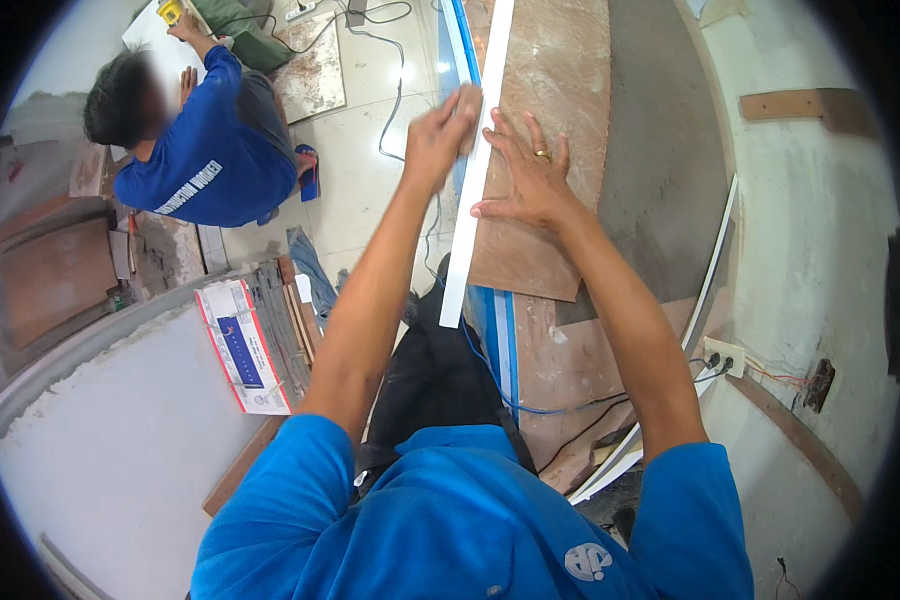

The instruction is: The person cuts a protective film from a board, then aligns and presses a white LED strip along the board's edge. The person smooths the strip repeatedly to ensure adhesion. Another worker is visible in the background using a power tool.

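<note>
White strip (475,178) lies between left hand (438,145) and right hand (532,178)

A grey surface (665,130) fills much of the upper right, and the brown board (558,70) lies against its left side. At upper left, well apart from the hands, a co-worker (225,165) in a blue top bends over other work.

The strip lies along the board's left side at upper centre. Its long axis runs nearly up and down the frame, top leaning right, its lower end beside the dark trousers (440,385).

Neither hand is clearly nearer: the right is spread wide over the board, thumb and fingertips at the strip's right edge; the left is curled at its left edge, too blurred to tell what it holds.

A carton (242,345) sits at left, away from the strip. Below the strip's lower end, a thin blue cord (540,411) crosses; nothing visibly blocks either hand.
</note>
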`<action>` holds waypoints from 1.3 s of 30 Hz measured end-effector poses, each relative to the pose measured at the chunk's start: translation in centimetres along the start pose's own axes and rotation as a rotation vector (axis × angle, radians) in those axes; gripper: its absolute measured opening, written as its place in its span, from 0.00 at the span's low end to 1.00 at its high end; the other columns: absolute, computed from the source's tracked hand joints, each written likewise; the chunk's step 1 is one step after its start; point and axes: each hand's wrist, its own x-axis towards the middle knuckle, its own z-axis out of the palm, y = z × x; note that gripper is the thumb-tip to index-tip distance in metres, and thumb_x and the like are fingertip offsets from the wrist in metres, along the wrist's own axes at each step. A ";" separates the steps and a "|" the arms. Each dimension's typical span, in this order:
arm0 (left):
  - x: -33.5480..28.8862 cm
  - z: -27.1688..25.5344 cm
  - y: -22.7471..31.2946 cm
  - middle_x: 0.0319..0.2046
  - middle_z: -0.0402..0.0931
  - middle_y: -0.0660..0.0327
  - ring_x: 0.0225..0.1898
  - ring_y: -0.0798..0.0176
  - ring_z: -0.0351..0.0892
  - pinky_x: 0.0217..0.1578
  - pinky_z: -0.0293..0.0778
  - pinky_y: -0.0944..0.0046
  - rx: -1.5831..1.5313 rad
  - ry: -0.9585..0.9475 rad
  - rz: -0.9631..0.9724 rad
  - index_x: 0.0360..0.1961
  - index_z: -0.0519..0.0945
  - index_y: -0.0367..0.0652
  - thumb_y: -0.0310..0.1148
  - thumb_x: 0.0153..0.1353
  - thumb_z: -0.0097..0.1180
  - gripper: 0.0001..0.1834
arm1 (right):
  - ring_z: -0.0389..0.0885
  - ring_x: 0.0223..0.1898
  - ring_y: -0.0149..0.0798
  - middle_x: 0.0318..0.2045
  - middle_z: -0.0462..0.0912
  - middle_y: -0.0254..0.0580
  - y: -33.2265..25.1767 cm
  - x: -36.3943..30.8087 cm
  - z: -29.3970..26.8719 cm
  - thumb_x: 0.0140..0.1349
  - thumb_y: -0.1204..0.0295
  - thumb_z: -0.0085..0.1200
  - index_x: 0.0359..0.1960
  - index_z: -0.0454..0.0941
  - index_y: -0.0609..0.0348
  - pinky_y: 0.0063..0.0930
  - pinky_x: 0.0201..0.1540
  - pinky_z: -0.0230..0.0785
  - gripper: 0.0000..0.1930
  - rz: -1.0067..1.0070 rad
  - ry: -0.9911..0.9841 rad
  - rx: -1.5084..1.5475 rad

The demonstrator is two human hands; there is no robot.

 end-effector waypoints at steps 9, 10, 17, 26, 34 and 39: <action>-7.2 -9.2 0.3 0.66 0.78 0.55 0.61 0.60 0.78 0.54 0.76 0.65 -0.454 0.038 -0.247 0.74 0.73 0.37 0.42 0.77 0.58 0.30 | 0.31 0.86 0.54 0.86 0.46 0.32 0.2 -0.8 0.1 0.39 0.33 0.75 0.82 0.60 0.39 0.77 0.79 0.15 0.65 0.016 0.054 0.042; -10.6 -12.0 -1.3 0.66 0.78 0.55 0.60 0.61 0.78 0.53 0.77 0.65 -0.466 0.031 -0.254 0.74 0.73 0.38 0.42 0.78 0.57 0.30 | 0.32 0.86 0.54 0.86 0.46 0.32 -0.1 -0.9 0.1 0.40 0.33 0.75 0.82 0.59 0.38 0.77 0.79 0.16 0.65 0.009 0.057 0.031; -31.4 -21.2 -1.2 0.59 0.78 0.58 0.47 0.60 0.81 0.42 0.78 0.64 -0.978 -0.002 -0.483 0.75 0.68 0.42 0.47 0.68 0.70 0.41 | 0.38 0.86 0.57 0.86 0.47 0.32 0.6 -0.6 0.7 0.41 0.29 0.72 0.79 0.65 0.23 0.77 0.79 0.23 0.58 -0.043 0.103 -0.030; -34.4 -18.7 2.4 0.59 0.77 0.55 0.48 0.58 0.78 0.42 0.75 0.63 -0.993 -0.037 -0.405 0.81 0.60 0.44 0.16 0.44 0.73 0.60 | 0.47 0.84 0.54 0.85 0.52 0.31 -2.7 -1.2 -1.7 0.49 0.52 0.77 0.69 0.79 0.26 0.76 0.78 0.44 0.40 -0.223 -0.106 -0.185; -30.2 -15.4 6.2 0.75 0.65 0.43 0.57 0.60 0.78 0.38 0.77 0.66 -0.994 -0.197 -0.228 0.75 0.71 0.41 0.20 0.48 0.77 0.50 | 0.45 0.85 0.54 0.85 0.53 0.32 -2.6 -1.0 -1.9 0.52 0.48 0.74 0.72 0.75 0.26 0.74 0.79 0.44 0.42 -0.229 -0.145 -0.215; -27.8 -14.0 3.7 0.63 0.77 0.43 0.36 0.68 0.80 0.36 0.77 0.74 -1.036 -0.254 -0.383 0.72 0.69 0.36 0.38 0.70 0.67 0.34 | 0.39 0.86 0.52 0.86 0.46 0.35 0.1 -0.2 -0.8 0.54 0.35 0.69 0.82 0.59 0.32 0.68 0.81 0.36 0.55 -0.148 0.048 0.150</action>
